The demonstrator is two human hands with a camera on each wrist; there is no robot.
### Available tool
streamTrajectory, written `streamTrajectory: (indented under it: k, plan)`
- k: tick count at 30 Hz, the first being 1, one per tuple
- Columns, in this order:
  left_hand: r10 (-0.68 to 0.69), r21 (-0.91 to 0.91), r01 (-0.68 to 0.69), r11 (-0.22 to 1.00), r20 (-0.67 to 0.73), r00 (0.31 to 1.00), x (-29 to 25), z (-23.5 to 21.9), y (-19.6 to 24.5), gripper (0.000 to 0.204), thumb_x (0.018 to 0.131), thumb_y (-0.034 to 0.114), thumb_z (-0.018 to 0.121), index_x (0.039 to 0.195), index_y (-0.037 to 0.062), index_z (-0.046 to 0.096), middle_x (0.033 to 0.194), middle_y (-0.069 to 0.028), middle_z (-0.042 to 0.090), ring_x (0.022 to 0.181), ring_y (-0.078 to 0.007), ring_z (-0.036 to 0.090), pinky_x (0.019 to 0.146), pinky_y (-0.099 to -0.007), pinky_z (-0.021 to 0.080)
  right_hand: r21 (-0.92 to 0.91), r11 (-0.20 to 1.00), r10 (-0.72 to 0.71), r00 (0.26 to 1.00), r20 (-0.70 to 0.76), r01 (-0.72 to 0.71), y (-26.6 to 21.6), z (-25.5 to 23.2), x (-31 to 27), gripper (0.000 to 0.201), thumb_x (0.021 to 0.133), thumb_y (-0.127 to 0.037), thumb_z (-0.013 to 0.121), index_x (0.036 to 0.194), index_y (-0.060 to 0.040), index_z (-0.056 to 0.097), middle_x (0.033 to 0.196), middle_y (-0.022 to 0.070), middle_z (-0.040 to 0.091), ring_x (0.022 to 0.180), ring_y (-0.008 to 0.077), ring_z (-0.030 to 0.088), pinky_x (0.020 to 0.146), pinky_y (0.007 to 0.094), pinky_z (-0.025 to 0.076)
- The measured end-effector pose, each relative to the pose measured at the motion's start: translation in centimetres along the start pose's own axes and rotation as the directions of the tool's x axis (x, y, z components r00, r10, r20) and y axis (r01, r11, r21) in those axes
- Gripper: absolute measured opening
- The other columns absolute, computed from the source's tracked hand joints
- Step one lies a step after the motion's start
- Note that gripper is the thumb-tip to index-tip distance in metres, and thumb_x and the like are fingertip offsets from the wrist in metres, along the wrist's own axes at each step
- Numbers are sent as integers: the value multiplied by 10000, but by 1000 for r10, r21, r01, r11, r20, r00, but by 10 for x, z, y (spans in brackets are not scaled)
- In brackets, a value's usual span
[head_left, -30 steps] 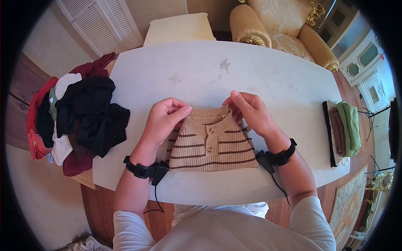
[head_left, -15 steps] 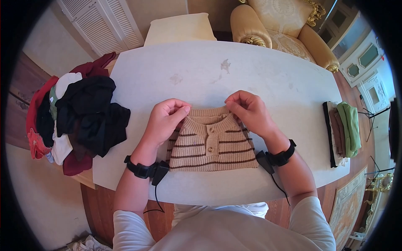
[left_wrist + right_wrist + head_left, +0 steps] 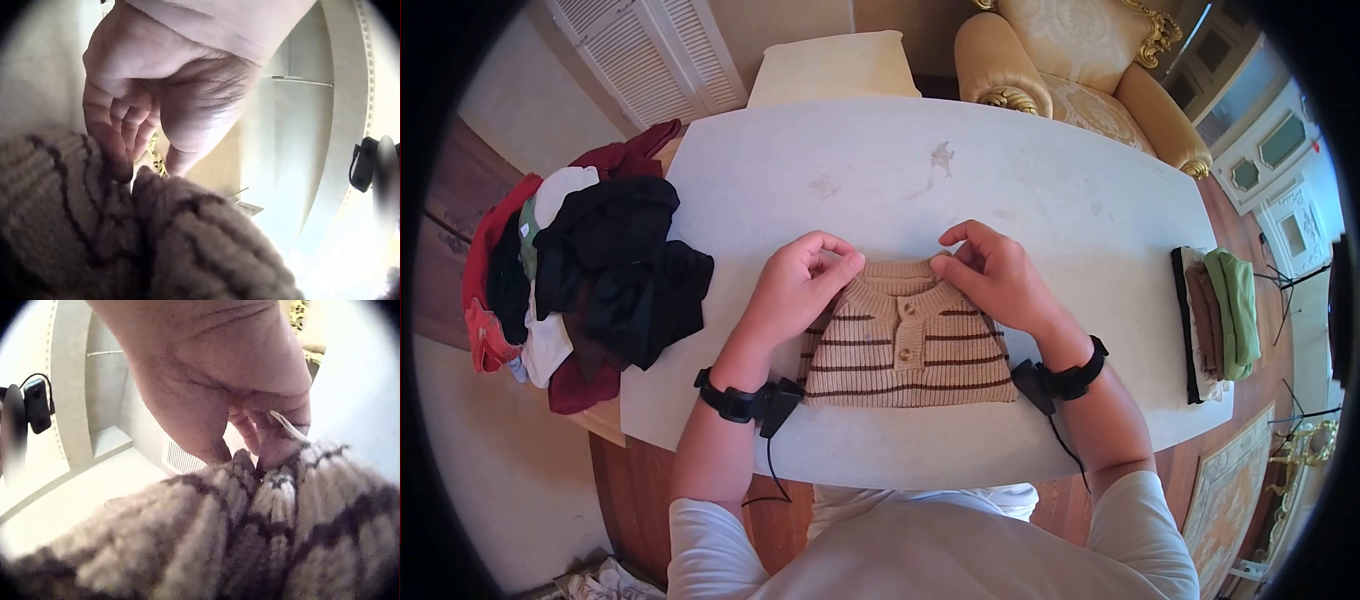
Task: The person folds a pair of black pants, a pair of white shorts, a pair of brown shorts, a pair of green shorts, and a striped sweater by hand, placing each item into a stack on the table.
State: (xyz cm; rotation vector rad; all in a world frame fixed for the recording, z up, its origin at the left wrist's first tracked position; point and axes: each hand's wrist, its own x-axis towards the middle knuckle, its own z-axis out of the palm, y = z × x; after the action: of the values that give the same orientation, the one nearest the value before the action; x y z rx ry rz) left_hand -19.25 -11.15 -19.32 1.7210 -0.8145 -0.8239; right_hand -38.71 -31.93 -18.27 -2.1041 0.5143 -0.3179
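A beige knit sweater (image 3: 870, 370) with dark brown stripes and a buttoned placket lies folded on the table, its ribbed neckline pointing away from me. At the left end of the collar, my left hand (image 3: 795, 285) pinches the knit between thumb and fingers. My right hand (image 3: 1005, 280) grips the opposite end, thumb on top at the collar's edge and index finger bent above it. Both wrist views show the striped knit (image 3: 200, 244) bunched up close below the fingers. In the right wrist view a thin pale strip (image 3: 287, 425) pokes out by the fingers.
The white table (image 3: 880, 180) carries a loose heap of dark, red and white clothes (image 3: 605, 280) at its left edge. A neat row of folded garments (image 3: 1215, 320), green, brown, black and white, sits on the right. Beyond the far edge stands a gold armchair (image 3: 1090, 80).
My right thumb, raised a second ago, has come down onto the collar. Both hands have drawn slightly inward along the neckline, and the right index finger has lifted a little.
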Motion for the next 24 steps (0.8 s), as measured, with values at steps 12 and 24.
streamTrajectory:
  k: [12, 24]
  plan:
    - [64, 255, -95, 962, 129, 990, -14, -8, 9, 506, 830, 129, 901, 1248, 74, 621, 892, 24, 584, 797, -66, 551, 713, -239, 475, -169, 983, -58, 997, 57, 67, -13, -8, -10, 432, 927, -191, 772, 1255, -5, 562, 812, 166, 711, 795, 353, 704, 731, 427, 544]
    - [-70, 517, -216, 828, 478, 876, -45, -14, 43, 260, 804, 159, 882, 864, 48, 656, 637, -46, 550, 580, -169, 510, 563, -338, 421, -454, 862, 108, 793, 599, 225, -55, -24, -41, 259, 846, -253, 833, 913, -61, 672, 872, 129, 728, 853, 364, 704, 736, 455, 528]
